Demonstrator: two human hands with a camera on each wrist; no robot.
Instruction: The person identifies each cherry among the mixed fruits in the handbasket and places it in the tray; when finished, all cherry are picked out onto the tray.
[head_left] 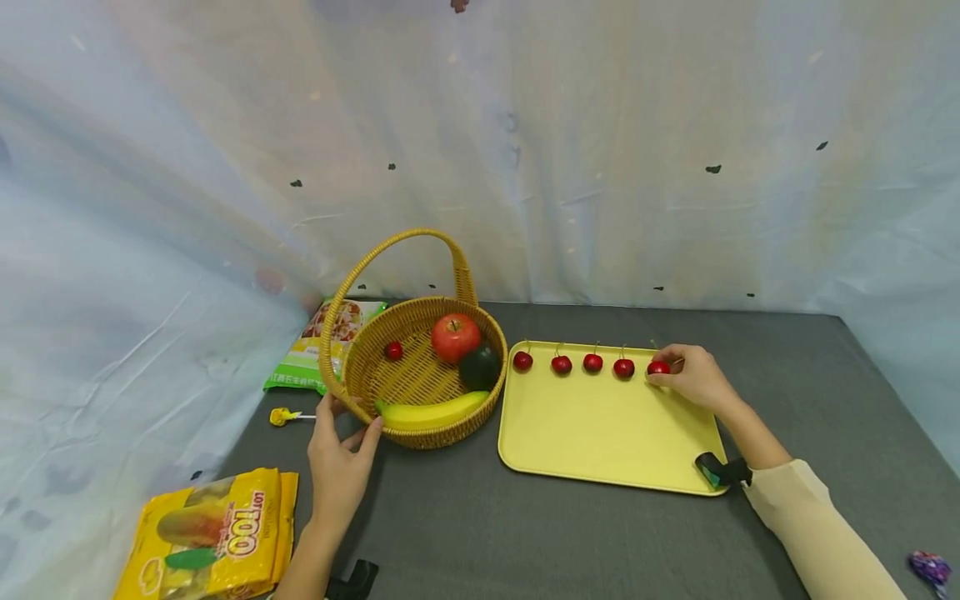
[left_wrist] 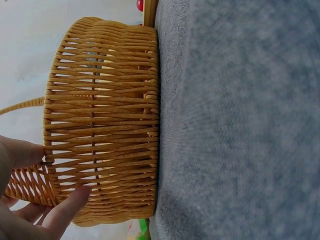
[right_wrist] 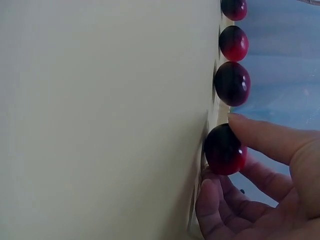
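Note:
At the left front of a round wicker basket (head_left: 408,379), my left hand (head_left: 339,458) grips the rim by the foot of the handle, with thumb and fingers on the weave (left_wrist: 102,130). Inside the basket lie a red apple-like fruit (head_left: 455,337), a dark avocado-like fruit (head_left: 480,367), a banana (head_left: 435,412) and one cherry (head_left: 393,351). My right hand (head_left: 696,379) pinches a cherry (right_wrist: 225,150) at the far right corner of a yellow tray (head_left: 600,433). Several other cherries (head_left: 592,362) sit in a row along the tray's back edge, stems up.
Left of the basket lie a green food packet (head_left: 300,367) and a yellow lollipop (head_left: 281,417). A yellow packet with a mango picture (head_left: 213,533) is at the near left. A purple wrapped item (head_left: 930,569) lies at the right edge. Behind the grey table (head_left: 450,533) hangs a pale curtain.

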